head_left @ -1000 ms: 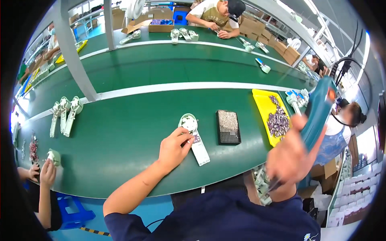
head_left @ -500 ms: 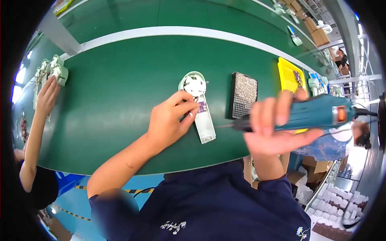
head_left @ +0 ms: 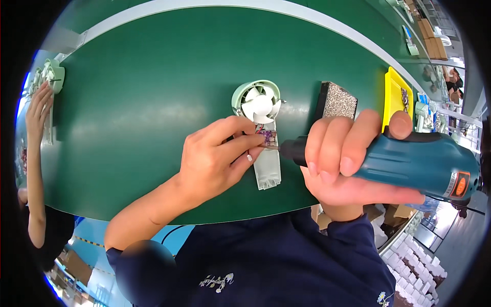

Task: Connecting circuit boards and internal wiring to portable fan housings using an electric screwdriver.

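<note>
On the butt of the teal electric screwdriver I can see an orange-and-silver label with small print, and the person's navy shirt carries pale stitched lettering beside little flowers.

The right hand is wrapped firmly about the screwdriver's body, three fingers curled over its side and another fingertip resting on top. Its thin bit points left, reaching the small purple circuit board in the open white handle of a hand fan. The fan lies on the green table in front of the person, its round pale-green head pointing away.

The left hand has thumb and forefinger drawn close together at the board's left edge, beside red and dark wires; I cannot tell whether they grip anything. Those fingertips hide part of the board.

Right of the fan sits a black box of screws, its near end covered by the right hand; beyond is a yellow tray. At far left, a co-worker's hand touches other fans.
</note>
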A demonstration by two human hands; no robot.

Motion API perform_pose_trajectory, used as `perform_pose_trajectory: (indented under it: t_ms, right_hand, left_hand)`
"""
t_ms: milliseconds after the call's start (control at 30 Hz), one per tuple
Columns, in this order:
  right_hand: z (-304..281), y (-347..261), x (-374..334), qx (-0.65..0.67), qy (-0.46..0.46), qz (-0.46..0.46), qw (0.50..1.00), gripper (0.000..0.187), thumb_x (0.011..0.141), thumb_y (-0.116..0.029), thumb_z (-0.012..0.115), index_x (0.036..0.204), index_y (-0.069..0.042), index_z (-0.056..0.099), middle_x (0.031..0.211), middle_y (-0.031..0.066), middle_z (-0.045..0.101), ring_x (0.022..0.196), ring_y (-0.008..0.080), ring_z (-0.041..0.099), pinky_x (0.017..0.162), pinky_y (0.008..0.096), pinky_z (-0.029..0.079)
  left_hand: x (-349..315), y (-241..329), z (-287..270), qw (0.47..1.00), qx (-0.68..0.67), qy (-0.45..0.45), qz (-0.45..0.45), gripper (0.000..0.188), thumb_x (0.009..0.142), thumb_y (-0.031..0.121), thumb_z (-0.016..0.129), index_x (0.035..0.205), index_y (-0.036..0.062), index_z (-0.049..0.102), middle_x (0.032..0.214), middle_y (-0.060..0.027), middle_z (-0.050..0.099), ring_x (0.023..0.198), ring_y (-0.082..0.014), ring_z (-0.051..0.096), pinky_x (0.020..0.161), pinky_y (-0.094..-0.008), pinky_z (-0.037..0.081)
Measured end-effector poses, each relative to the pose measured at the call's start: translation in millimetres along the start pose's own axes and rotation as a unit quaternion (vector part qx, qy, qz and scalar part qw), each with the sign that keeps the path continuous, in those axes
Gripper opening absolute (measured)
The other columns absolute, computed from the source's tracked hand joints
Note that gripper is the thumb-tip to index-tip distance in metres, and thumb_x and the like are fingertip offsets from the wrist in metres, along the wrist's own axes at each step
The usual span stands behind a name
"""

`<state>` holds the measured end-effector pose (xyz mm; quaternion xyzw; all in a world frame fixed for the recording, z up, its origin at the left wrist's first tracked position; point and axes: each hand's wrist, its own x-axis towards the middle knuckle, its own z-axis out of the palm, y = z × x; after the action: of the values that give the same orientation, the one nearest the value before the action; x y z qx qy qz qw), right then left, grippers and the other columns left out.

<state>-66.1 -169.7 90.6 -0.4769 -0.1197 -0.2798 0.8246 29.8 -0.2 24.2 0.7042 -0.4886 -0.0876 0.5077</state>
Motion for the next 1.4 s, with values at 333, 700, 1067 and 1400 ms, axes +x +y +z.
perform_pose_trajectory:
  t_ms: [333,700,1067,1400]
  right_hand:
    - [2.9,-2.1,8.4,-0.035,-0.088,0.008,0.996,0.066,0.092,-0.071,0.062,0.126,-0.017,0.047,0.075,0.0049,0.058,0.051,0.0176,0.055,0.046,0.0316,0.048]
    - [12.8,0.3,4.6,-0.092,-0.133,-0.056,0.985,0.053,0.096,-0.062,0.063,0.118,-0.015,0.052,0.068,0.0024,0.056,0.046,0.0153,0.054,0.041,0.0289,0.045]
    - [-0.6,-11.1,-2.3,-0.122,-0.130,-0.008,0.984,0.072,0.086,-0.064,0.073,0.129,-0.010,0.053,0.078,0.0055,0.060,0.052,0.0180,0.055,0.045,0.0311,0.044]
    - [4.7,1.2,-6.3,-0.154,-0.132,-0.018,0.979,0.071,0.086,-0.067,0.072,0.124,-0.010,0.053,0.076,0.0056,0.060,0.049,0.0175,0.053,0.043,0.0311,0.042]
  left_hand:
    - [0.0,-2.1,-2.2,1.000,-0.011,0.008,0.027,0.018,0.074,0.001,0.082,0.091,0.0055,0.076,0.097,-0.0017,0.066,0.072,-0.0190,0.066,0.058,-0.0344,0.054]
    - [-5.3,-3.9,0.3,0.999,-0.003,0.012,0.031,0.022,0.073,0.004,0.084,0.094,0.0036,0.075,0.095,-0.0045,0.065,0.070,-0.0203,0.066,0.059,-0.0330,0.054]
    - [-6.0,-4.2,1.1,0.998,0.013,0.031,0.045,0.027,0.070,-0.002,0.084,0.095,0.0013,0.074,0.094,-0.0074,0.064,0.068,-0.0203,0.065,0.057,-0.0319,0.052]
    - [-9.5,-5.7,3.0,0.998,0.019,0.039,0.048,0.027,0.068,-0.003,0.083,0.093,0.0013,0.073,0.095,-0.0075,0.064,0.068,-0.0211,0.065,0.057,-0.0324,0.051]
